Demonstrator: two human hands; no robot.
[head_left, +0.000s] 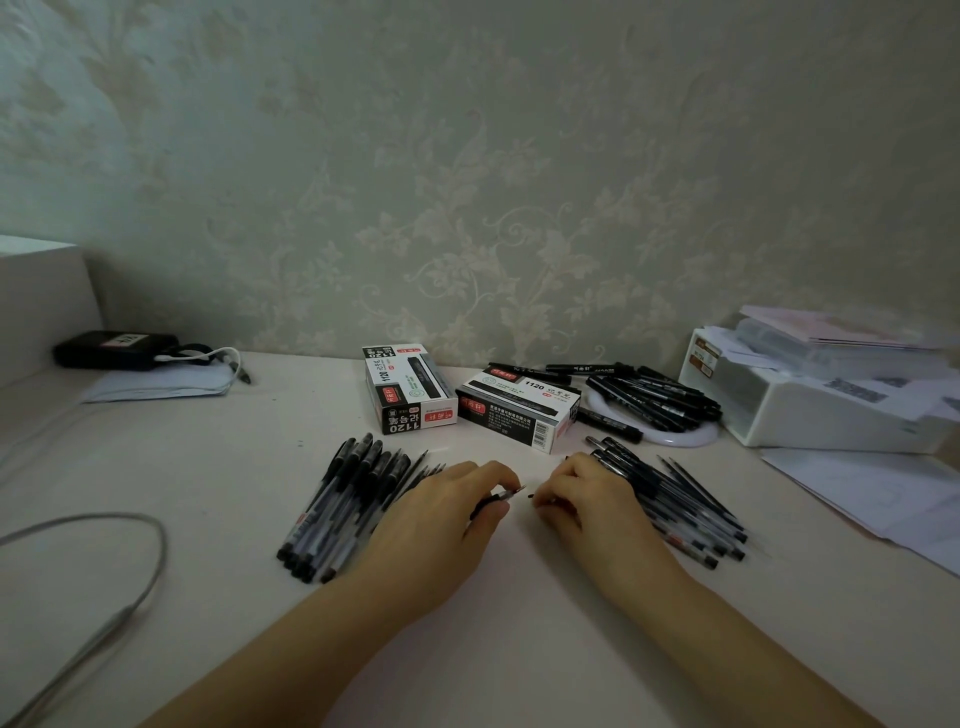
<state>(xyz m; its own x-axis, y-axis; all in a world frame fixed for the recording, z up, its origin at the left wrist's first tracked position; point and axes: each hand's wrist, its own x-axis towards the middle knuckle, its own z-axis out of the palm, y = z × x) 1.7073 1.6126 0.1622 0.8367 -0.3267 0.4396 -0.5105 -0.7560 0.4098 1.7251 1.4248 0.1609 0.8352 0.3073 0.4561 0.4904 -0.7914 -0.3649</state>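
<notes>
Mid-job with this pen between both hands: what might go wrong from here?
The small dark piece that the right hand pinches could slip and vanish into the right pen pile beside it. The pen in the left hand seems to point its bare tip at the right hand, so ink may smear it.

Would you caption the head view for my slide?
Left hand and right hand pinch pen parts between left pile and right pile of pens.

Head camera looks forward and down, close over the table (218, 467), facing the wall (467, 182).
</notes>
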